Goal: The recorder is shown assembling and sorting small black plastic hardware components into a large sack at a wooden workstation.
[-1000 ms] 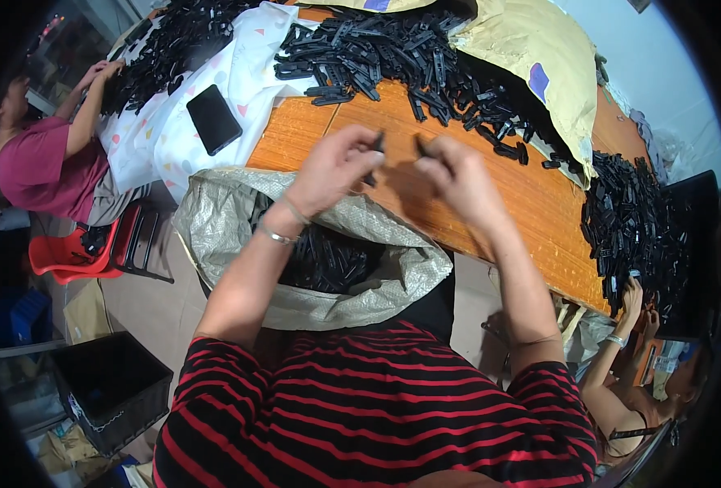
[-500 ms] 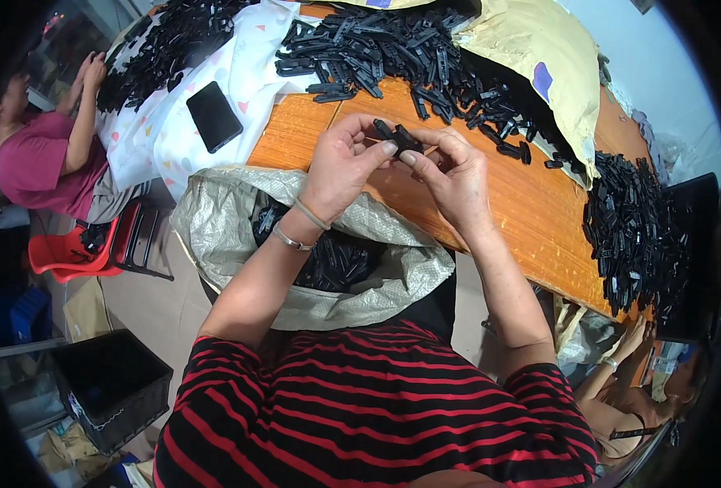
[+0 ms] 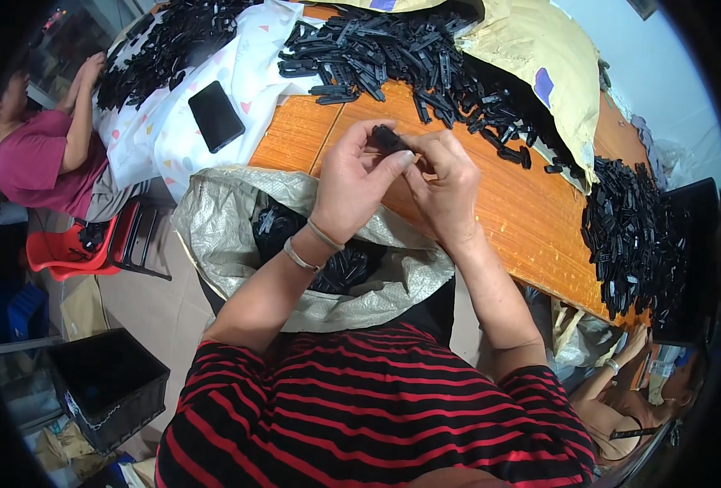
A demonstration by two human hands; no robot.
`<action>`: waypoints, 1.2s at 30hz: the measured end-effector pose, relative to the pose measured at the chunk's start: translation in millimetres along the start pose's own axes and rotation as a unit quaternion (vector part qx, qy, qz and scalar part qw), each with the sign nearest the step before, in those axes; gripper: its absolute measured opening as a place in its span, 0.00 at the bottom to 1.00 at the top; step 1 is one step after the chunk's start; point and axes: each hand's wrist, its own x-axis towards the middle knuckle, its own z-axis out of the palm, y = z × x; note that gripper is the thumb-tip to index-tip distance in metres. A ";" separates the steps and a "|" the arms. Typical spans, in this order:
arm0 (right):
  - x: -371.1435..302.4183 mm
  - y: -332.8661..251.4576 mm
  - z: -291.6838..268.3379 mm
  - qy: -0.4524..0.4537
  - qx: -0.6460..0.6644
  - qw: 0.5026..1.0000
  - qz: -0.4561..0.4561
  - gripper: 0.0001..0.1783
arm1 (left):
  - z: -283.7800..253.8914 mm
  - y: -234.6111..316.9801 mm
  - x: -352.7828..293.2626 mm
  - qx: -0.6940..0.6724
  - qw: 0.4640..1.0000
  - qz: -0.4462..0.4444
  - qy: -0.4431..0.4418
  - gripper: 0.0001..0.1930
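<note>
Between my two hands, above the near edge of the wooden table (image 3: 531,232), is a small black plastic part (image 3: 386,138). My left hand (image 3: 359,175) has its thumb and fingers closed on it. The fingers of my right hand (image 3: 442,179) are pinched together at the part's right end, touching my left thumb; they partly hide it. Below my wrists an open woven sack (image 3: 214,191) holds black parts (image 3: 340,268). Past my fingertips lies a heap of similar long black plastic parts (image 3: 377,49).
A black phone (image 3: 216,116) lies on a white patterned sheet (image 3: 145,146) at the left. More black parts (image 3: 633,236) cover the table's right end. One person (image 3: 47,163) sits at the left, another (image 3: 613,398) at the lower right. A black crate (image 3: 108,390) stands on the floor.
My hands have drawn closer together, the right moving slightly left. The black part has turned and is now more covered by my fingers.
</note>
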 end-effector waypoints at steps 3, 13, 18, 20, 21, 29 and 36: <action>1.8 -5.0 -0.7 -0.027 0.029 0.998 0.041 0.16 | -3.5 0.6 -1.8 0.064 0.998 0.022 0.021 0.13; -5.4 20.3 6.6 -0.103 0.246 0.942 0.204 0.16 | -2.7 4.3 -5.4 0.076 0.997 0.024 -0.020 0.12; -10.4 5.4 13.0 -0.104 0.164 0.963 0.185 0.16 | -10.3 4.7 -14.0 0.102 0.993 0.050 -0.030 0.10; -10.6 -12.4 8.4 -0.155 0.158 0.954 0.204 0.17 | -19.6 13.7 -19.3 0.092 0.995 -0.003 -0.039 0.07; -12.1 -19.1 5.2 -0.203 0.150 0.942 0.223 0.18 | -22.4 19.2 -20.9 0.091 0.995 -0.002 -0.042 0.07; -32.7 -32.7 -2.4 -0.344 0.208 0.904 0.146 0.13 | -86.3 61.7 -26.7 0.394 0.872 -0.058 -0.284 0.04; -1.0 70.0 -51.3 -0.154 -0.037 0.963 0.219 0.10 | -52.4 36.8 39.4 0.365 0.906 -0.120 -0.177 0.09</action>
